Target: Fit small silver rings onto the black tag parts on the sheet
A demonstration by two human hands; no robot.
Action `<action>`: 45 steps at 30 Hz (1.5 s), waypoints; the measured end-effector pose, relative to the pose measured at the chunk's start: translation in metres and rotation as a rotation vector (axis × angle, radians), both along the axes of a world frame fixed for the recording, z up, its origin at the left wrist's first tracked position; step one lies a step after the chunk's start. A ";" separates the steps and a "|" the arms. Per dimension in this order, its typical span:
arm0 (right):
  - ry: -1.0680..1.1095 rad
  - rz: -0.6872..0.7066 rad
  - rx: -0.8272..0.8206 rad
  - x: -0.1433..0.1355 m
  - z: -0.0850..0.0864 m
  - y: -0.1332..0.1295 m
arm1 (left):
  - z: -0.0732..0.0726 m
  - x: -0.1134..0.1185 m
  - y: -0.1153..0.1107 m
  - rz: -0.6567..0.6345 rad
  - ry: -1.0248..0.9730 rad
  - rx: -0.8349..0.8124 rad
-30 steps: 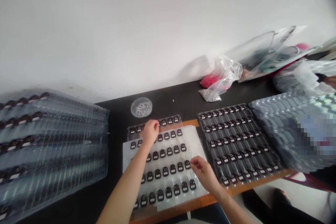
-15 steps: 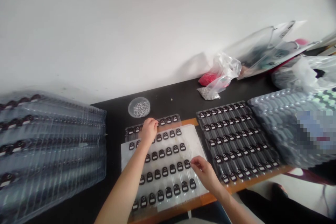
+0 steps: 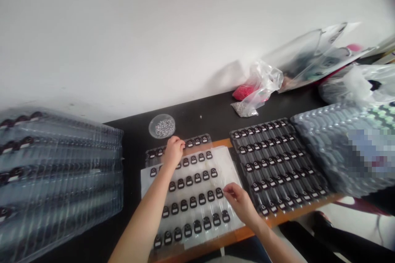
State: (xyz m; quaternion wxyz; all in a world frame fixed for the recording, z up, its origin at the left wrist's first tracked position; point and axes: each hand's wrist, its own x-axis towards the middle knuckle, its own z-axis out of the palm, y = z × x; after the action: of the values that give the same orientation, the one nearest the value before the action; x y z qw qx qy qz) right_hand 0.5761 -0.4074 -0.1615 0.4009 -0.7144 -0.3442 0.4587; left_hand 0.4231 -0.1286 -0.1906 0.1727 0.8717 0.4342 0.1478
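Observation:
My left hand is at the back row of a clear plastic tray, its fingers closed over one of the small black pieces there; what they hold is hidden. Beside the third row, my right hand hovers with thumb and forefinger pinched near a black piece. Anything in that pinch is too small to see. The tray's small black pieces, each with a ring mark and a pale window, lie in rows. Under the tray's front rows is a white sheet.
A round clear dish of small shiny metal parts stands behind the tray. Filled trays lie at right, near stacked clear trays. A tall tray stack rises at left. Bags with silvery and red contents sit near the wall.
The view has shifted slightly. Both hands keep nearly the same places and finger poses over the tray; no piece has visibly moved.

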 end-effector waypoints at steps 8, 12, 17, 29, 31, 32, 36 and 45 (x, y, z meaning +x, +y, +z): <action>-0.008 -0.003 -0.008 0.000 -0.001 0.000 | -0.001 -0.003 0.015 -0.064 -0.025 -0.097; -0.012 -0.011 0.003 0.001 0.000 -0.001 | 0.002 -0.003 0.017 -0.089 -0.030 -0.114; -0.023 -0.015 -0.004 0.002 -0.001 -0.001 | 0.005 -0.006 0.016 -0.112 -0.041 -0.102; -0.043 0.000 -0.004 0.000 -0.002 -0.001 | 0.013 -0.018 -0.002 -0.200 0.027 0.046; -0.046 -0.001 0.002 0.000 -0.002 -0.001 | 0.012 -0.018 -0.003 -0.213 0.052 0.057; -0.048 -0.001 0.003 0.000 -0.002 -0.001 | 0.012 -0.018 -0.003 -0.215 0.061 0.059; -0.050 -0.002 -0.002 0.000 0.000 -0.001 | 0.012 -0.018 -0.003 -0.222 0.096 0.059; -0.048 0.000 0.005 0.001 0.000 -0.001 | 0.011 -0.019 -0.004 -0.247 0.141 0.113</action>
State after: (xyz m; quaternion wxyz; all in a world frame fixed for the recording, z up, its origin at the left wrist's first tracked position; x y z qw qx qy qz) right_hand 0.5773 -0.4088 -0.1619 0.3945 -0.7241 -0.3550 0.4405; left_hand 0.4041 -0.1322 -0.1796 0.1094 0.9350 0.3256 0.0879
